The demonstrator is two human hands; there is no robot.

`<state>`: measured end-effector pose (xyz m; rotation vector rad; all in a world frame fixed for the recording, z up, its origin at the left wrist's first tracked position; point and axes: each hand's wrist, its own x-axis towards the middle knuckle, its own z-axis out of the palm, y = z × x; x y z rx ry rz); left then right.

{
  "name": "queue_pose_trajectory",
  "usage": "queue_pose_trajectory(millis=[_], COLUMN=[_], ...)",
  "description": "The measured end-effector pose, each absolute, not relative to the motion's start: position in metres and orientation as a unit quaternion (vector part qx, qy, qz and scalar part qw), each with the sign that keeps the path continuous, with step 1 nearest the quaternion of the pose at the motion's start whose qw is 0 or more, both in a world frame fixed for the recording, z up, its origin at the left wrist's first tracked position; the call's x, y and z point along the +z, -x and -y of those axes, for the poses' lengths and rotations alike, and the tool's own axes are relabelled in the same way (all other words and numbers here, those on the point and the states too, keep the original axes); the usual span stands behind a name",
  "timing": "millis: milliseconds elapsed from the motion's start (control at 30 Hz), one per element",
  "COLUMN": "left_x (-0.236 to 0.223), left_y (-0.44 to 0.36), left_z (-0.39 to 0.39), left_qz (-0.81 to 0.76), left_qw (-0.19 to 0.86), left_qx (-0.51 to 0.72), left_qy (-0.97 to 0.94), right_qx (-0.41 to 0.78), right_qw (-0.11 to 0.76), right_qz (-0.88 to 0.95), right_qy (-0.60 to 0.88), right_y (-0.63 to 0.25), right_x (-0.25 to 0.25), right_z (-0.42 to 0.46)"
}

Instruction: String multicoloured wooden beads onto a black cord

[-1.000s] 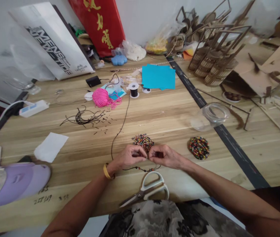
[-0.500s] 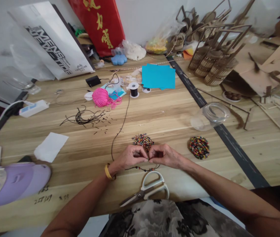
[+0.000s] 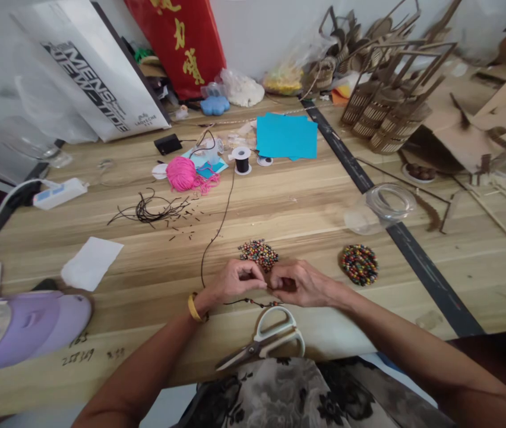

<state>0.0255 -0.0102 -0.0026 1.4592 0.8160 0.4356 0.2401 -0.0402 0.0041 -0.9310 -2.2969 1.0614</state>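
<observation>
My left hand (image 3: 237, 280) is closed in a pinch just in front of a small pile of multicoloured beads (image 3: 259, 254); whatever is between its fingertips is too small to make out. Close beside it, my right hand (image 3: 300, 282) has its fingers curled together on a thin black cord (image 3: 224, 217). That cord runs from a white spool (image 3: 243, 160) down behind my left hand. Below my fingers hangs or lies a stretch of it with several beads (image 3: 261, 305) spaced along it. White-handled scissors (image 3: 264, 340) lie nearest my body.
A coiled heap of strung beads (image 3: 359, 264) lies right. Cut black cords (image 3: 148, 208), pink yarn (image 3: 182, 173) and blue sheets (image 3: 286, 137) are farther back. White paper (image 3: 92, 263) and a purple device (image 3: 34, 324) stand left; clear tape rolls (image 3: 391, 202) and brown lantern-like baskets (image 3: 382, 116) right.
My fingertips were touching; now my right hand has turned and its fingers have curled in, slightly apart from the left. The beaded cord's right end has shifted a little.
</observation>
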Motion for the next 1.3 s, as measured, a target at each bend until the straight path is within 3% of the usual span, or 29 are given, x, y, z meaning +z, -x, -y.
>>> queue_pose_trajectory(millis=[167, 400, 800, 1133, 1300], left_x=[0.0, 0.0, -0.001, 0.0, 0.01], left_y=[-0.026, -0.026, -0.026, -0.025, -0.026], left_z=[0.009, 0.01, 0.01, 0.012, 0.02], left_qz=[-0.359, -0.368, -0.369, -0.382, -0.29], left_qw=[0.654, 0.649, 0.642, 0.544, 0.455], left_qx=[0.201, 0.198, 0.217, 0.238, 0.217], left_qy=[-0.635, -0.635, -0.636, -0.708, -0.813], right_qx=[0.383, 0.504, 0.591, 0.543, 0.547], right_qw=[0.175, 0.256, 0.276, 0.282, 0.256], right_qz=[0.832, 0.731, 0.66, 0.672, 0.683], right_qy=[0.361, 0.384, 0.373, 0.416, 0.412], right_y=[-0.249, -0.24, -0.231, -0.237, -0.247], right_x=[0.013, 0.005, -0.001, -0.006, -0.007], right_z=[0.037, 0.037, 0.041, 0.037, 0.03])
